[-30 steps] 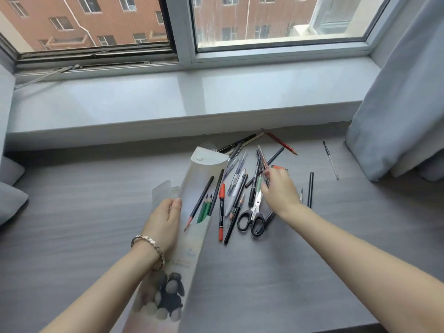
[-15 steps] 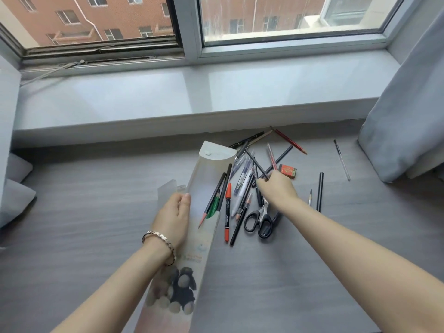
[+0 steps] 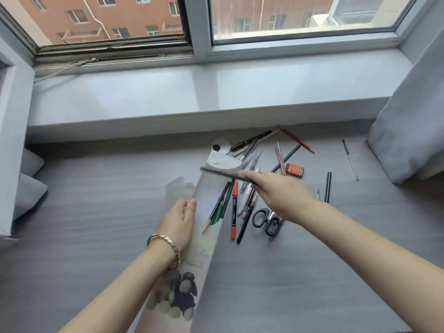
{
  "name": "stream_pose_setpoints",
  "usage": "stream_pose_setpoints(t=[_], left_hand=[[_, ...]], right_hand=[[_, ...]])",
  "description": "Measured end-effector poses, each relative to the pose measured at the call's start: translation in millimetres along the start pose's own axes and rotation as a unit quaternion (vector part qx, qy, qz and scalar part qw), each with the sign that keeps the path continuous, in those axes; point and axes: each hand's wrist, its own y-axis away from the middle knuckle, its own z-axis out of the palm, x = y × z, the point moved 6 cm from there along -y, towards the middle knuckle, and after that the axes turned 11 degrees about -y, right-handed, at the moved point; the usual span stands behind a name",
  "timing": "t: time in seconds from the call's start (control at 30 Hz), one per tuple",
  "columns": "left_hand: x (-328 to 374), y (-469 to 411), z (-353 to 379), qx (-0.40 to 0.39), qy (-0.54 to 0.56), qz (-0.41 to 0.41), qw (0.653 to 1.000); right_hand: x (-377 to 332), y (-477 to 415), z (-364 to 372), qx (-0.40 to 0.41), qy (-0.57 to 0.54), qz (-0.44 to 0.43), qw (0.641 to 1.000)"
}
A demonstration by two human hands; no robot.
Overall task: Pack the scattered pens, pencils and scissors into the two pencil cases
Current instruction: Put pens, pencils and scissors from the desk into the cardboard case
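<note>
Barely begun. Right hand (image 3: 276,195) pinching a dark pencil (image 3: 225,174), carried crosswise above the flap end of the translucent pencil case (image 3: 206,236). Left hand (image 3: 180,217) gripping that case's left edge, pinning it to the worktop (image 3: 84,224). Inside the case — a green pencil or two, apparently. Right of the case, loose: red marker (image 3: 234,210), scissors (image 3: 266,221), many pens. Second case not clearly made out.

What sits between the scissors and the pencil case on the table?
In the head view, between the scissors and the pencil case lie a long black pen and a red-capped marker, side by side on the table.
</note>
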Motion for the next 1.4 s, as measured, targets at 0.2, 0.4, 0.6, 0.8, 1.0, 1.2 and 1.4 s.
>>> stream_pose_setpoints(t=[0.2,0.4,0.6,0.8,1.0,1.2,1.4], left_hand=[[16,14,11,-0.028,-0.021,0.048,0.998],[10,24,15,-0.031,-0.012,0.062,0.998],[-29,17,-1,0.03,0.022,-0.021,0.999],[-34,18,-8,0.046,0.026,-0.024,0.998],[-30,19,-7,0.038,0.03,-0.017,0.999],[-28,18,-4,0.032,0.02,-0.018,0.999],[-25,18,-4,0.022,0.008,-0.012,1.0]], right_hand=[[-38,18,3,0.04,0.203,-0.208,0.956],[-68,27,31,0.076,0.11,-0.389,0.911],[-7,9,10,0.265,-0.05,-0.142,0.953],[23,-13,65,-0.101,0.179,-0.047,0.977],[13,-23,71,-0.206,0.315,-0.153,0.914],[20,-14,72,-0.138,0.391,-0.306,0.857],[22,2,52,0.0,0.276,-0.313,0.909]])
